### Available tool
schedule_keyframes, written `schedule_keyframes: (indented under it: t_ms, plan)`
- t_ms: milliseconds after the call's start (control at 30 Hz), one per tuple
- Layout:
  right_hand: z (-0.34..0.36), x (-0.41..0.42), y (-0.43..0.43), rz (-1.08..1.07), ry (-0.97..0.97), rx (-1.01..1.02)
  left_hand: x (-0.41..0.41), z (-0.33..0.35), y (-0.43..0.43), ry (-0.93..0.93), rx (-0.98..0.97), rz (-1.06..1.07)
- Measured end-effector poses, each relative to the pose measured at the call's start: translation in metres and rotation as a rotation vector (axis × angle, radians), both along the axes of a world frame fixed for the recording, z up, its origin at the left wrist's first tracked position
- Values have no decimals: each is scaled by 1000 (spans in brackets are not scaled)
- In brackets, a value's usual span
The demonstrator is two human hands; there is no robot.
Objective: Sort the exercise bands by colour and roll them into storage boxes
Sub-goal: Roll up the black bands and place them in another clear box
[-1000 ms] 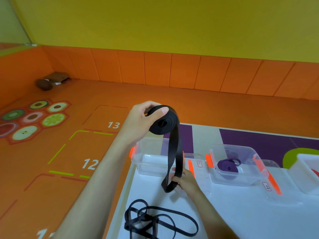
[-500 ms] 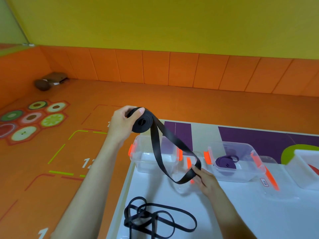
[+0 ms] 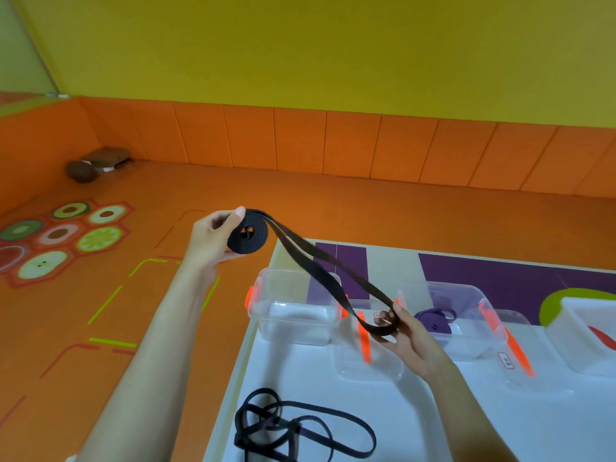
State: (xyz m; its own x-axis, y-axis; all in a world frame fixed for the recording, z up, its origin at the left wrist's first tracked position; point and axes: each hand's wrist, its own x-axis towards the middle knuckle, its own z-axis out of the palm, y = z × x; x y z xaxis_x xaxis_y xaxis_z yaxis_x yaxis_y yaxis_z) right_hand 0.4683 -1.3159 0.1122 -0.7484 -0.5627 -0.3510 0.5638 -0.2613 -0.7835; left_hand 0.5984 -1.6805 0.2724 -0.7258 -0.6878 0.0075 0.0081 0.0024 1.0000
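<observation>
so, the black roll (image 3: 248,232) sits in the air off the table's left edge. the left hand (image 3: 211,243) grips it, thumb over the top rim and fingers curled round the far side. from the roll the unwound tail (image 3: 321,276), two strips side by side, runs down and to the right, straight to the right hand (image 3: 405,335), which pinches the looped end between thumb and curled fingers.

that line is what matters. the tail's long axis points from roll to right hand, slanting above the empty box (image 3: 293,311); whether it brushes the rim i cannot tell. to wind on, i'd judge the roll must turn down along that line while the right hand feeds slack and keeps both strips flat. the right hand looks nearer that box.

a purple band (image 3: 433,320) lies in the next box (image 3: 473,331). loose bands (image 3: 300,425) lie tangled on the table (image 3: 433,421).
</observation>
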Motion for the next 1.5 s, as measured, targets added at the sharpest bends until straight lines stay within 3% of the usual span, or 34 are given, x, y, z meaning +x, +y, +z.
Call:
schedule_keyframes:
  t_ms: [67,233,300,433,600,767,1067,1333,1433,1500]
  plan:
    - [3,0,3,9,42,146,1,3,3,13,-30,-53]
    - [11,7,-4,379,227,670,3,15,25,41,-179,-231]
    - [22,11,-16,426,328,773,3,20,37,55,-214,-300]
    - [74,21,-58,261,659,586,0,27,56,85,-246,-390]
    - [136,41,-101,132,874,220,1,44,67,117,-282,-398]
    - [158,47,-117,-115,1023,152,5,52,70,144,-291,-392]
    - [147,42,-100,-199,1040,152,5,37,75,91,-259,-502]
    - [148,31,-77,-25,1060,171,-3,51,70,-148,-543,-642]
    - [143,30,-77,-45,1048,157,0,50,77,-135,-459,-614]
    - [141,33,-79,-134,947,85,2,43,85,-72,-285,-572]
